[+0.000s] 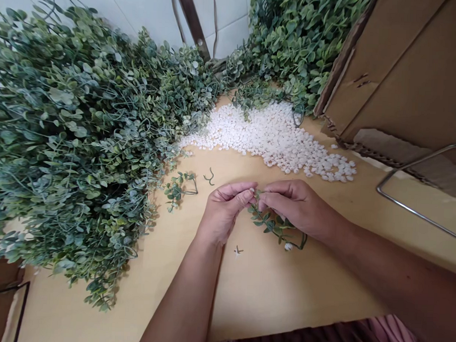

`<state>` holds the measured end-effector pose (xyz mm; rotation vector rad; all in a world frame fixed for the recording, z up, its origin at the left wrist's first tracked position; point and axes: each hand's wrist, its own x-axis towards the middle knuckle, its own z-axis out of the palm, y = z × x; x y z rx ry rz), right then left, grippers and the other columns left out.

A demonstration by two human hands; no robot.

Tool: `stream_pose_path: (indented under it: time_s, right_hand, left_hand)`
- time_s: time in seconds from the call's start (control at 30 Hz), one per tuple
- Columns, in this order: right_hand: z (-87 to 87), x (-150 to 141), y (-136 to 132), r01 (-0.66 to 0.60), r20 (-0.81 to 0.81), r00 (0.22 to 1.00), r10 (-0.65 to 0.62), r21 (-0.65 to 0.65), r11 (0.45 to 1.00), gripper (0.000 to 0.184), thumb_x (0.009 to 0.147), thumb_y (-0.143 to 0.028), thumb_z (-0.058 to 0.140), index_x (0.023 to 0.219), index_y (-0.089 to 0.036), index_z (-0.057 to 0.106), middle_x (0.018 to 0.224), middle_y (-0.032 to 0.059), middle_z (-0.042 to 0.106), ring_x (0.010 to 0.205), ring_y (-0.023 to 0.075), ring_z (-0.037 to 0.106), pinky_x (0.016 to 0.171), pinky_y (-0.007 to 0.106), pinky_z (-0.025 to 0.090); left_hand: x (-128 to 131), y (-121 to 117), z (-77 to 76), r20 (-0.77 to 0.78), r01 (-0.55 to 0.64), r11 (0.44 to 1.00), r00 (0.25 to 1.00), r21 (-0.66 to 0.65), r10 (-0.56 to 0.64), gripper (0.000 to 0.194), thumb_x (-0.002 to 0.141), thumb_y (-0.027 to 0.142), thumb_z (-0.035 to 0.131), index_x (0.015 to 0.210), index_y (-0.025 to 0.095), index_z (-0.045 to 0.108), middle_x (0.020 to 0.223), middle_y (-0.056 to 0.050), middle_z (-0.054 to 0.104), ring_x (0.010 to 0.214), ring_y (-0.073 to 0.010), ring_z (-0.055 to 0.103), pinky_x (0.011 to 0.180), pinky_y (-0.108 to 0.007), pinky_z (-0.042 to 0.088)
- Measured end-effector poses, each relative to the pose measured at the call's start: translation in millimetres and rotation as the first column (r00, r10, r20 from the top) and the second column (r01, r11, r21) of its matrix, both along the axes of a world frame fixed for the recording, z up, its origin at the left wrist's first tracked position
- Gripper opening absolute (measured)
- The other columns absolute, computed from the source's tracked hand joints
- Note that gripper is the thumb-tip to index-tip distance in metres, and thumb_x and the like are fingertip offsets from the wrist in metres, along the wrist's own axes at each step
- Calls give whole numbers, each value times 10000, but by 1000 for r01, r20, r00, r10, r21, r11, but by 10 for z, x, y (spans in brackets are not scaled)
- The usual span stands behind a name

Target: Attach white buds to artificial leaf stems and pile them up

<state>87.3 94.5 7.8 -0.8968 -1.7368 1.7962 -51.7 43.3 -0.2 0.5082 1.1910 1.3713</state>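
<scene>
Fingertips of both hands meet over the middle of the table. My right hand (290, 204) pinches an artificial leaf sprig (266, 220) near its tip; the rest of the sprig trails down to the right beneath the hand. One small white flower piece (288, 247) shows near the sprig's lower end. My left hand (226, 209) is closed in a pinch at the sprig's tip, and whatever sits between its finger and thumb is too small to make out. Below the hands lies a tiny star-shaped piece (238, 250).
White flower pieces (267, 135) are heaped behind the hands. A large pile of artificial greenery (82, 124) covers the left, with more greenery (305, 38) at the back. A cardboard box (409, 73) and a bent metal rod (418, 212) stand right. A loose sprig (178, 189) lies left of the hands.
</scene>
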Motion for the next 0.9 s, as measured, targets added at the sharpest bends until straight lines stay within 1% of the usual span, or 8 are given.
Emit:
stream_pose_path:
  time_s: [0.27, 0.43, 0.6, 0.9]
  right_hand:
    - [2, -2, -2, 2, -13, 1000, -2, 2, 1000, 245, 725, -287, 480, 541, -150, 568, 442, -47, 401, 406, 56, 317, 398, 212, 236]
    - [7, -6, 3, 16, -22, 1000, -16, 0, 1000, 250, 710, -303, 491, 522, -155, 565, 432, -42, 411, 403, 61, 331, 393, 215, 238]
    - [-10, -9, 8, 23, 0, 1000, -23, -2, 1000, 240, 712, -287, 482, 524, -156, 554, 422, -52, 372, 400, 58, 313, 393, 212, 231]
    - [-33, -8, -27, -13, 2, 1000, 13, 49, 999, 231, 731, -262, 454, 537, -152, 516, 453, -54, 370, 428, 55, 318, 416, 205, 251]
  left_hand:
    - [7, -7, 20, -11, -6, 1000, 1000, 3, 6, 242, 473, 250, 829, 679, 172, 730, 550, 5, 669, 531, -63, 576, 577, -180, 473]
    - [6, -4, 10, -14, -4, 1000, 1000, 6, 4, 231, 487, 241, 824, 686, 170, 729, 573, 1, 677, 548, -69, 583, 595, -193, 474]
    - [4, -4, 3, -21, -6, 1000, 1000, 4, 6, 225, 480, 233, 822, 675, 169, 731, 567, -5, 672, 545, -74, 573, 587, -203, 462]
    - [19, -5, -24, -84, 4, 999, 996, 36, -1, 197, 485, 235, 825, 645, 175, 726, 544, 11, 653, 531, -63, 545, 577, -196, 451]
